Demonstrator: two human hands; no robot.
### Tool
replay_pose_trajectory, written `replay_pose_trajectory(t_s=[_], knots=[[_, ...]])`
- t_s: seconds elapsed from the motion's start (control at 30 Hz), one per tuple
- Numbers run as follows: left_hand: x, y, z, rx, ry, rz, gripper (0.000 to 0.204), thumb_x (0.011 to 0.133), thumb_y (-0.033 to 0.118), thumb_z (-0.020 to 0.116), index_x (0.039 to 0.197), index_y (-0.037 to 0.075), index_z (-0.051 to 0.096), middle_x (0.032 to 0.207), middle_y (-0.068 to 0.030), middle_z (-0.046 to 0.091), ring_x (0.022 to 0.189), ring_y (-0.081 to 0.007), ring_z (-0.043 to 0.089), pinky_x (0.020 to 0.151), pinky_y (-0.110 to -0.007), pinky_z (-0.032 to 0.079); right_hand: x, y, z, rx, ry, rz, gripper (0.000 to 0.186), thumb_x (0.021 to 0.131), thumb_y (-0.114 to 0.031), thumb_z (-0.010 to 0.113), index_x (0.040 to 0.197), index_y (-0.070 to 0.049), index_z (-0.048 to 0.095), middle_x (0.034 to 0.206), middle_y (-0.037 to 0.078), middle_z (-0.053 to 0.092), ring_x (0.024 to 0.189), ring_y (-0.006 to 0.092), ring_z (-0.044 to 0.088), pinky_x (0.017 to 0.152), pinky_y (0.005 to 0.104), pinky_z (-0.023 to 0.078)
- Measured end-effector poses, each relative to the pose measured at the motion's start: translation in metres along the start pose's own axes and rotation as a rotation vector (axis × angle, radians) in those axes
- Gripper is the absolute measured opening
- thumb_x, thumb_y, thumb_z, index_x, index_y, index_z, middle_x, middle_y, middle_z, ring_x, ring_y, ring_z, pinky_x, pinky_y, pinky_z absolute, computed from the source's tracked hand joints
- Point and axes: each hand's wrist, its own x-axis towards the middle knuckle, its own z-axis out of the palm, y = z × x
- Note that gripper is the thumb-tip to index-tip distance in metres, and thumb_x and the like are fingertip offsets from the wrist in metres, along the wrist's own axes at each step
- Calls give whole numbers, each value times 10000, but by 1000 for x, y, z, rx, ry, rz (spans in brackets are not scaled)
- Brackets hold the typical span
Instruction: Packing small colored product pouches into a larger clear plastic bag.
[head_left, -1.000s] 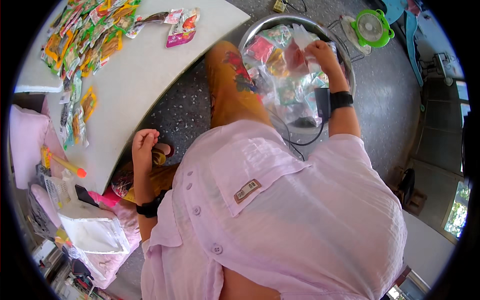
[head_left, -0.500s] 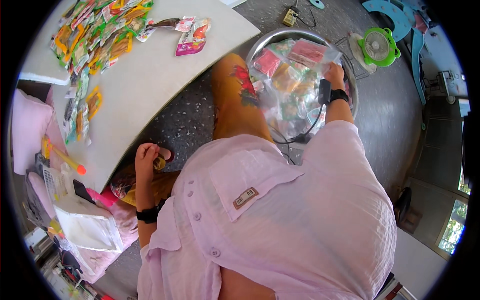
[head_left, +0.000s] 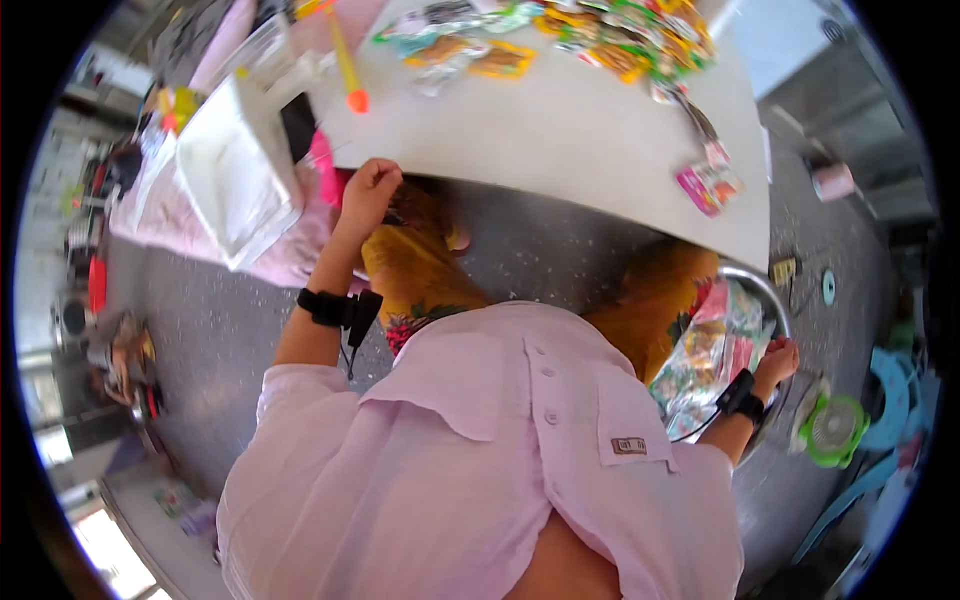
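Observation:
My left hand (head_left: 371,190) is beside the front edge of the white table (head_left: 560,150), its fingers curled in and nothing visible in them. A black band with a small box circles that wrist. At the lower right, my right hand (head_left: 778,362) is at the rim of a round metal basin (head_left: 783,310), its fingers closed; whatever they may hold is hidden. Clear plastic bags of colourful packets (head_left: 712,345) fill the basin beside my leg. On the table lie a pile of small snack packets (head_left: 630,35) and a pink-and-white packet (head_left: 708,188).
A white foam box (head_left: 240,175) stands left of the table on pink cloth. A yellow stick with an orange tip (head_left: 348,65) lies on the table's left part. Beyond the basin are a green fan (head_left: 834,430) and a power socket block (head_left: 785,270).
The view has swung left, so the table now lies ahead and the basin at lower right. My left hand is now by the table edge; my right hand has moved from over the bags to the rim.

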Motion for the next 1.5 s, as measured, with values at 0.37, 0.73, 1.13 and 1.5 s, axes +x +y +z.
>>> replay_pose_trajectory(t_s=[0.37,0.73,1.13,1.5], knots=[[-9,-46,-163,1260,784,113,415,643,207,475,1011,18,449,939,-179,494,917,-310,443,799,-367,342,-132,-84,195,-17,-484,-196,141,761,-99,447,879,-21,452,837,83,523,791,150,507,691,256,417],[-9,-49,-193,1143,420,-236,180,701,212,450,758,51,505,800,-154,525,766,-308,497,657,-392,389,-209,-64,243,-47,-980,-195,75,760,-45,426,821,-41,470,783,46,530,745,104,500,629,211,408],[-27,33,-53,683,269,94,208,682,236,509,657,36,455,647,-143,496,621,-300,484,550,-370,372,-286,-60,275,-117,-1439,-205,63,743,-53,460,803,-38,473,720,32,526,625,77,474,539,183,380],[-3,45,71,648,38,227,199,695,223,441,682,26,468,677,-171,508,674,-317,499,587,-384,391,-355,-45,337,-116,-1500,168,204,738,-175,471,832,6,479,716,59,512,643,112,484,553,214,396]])
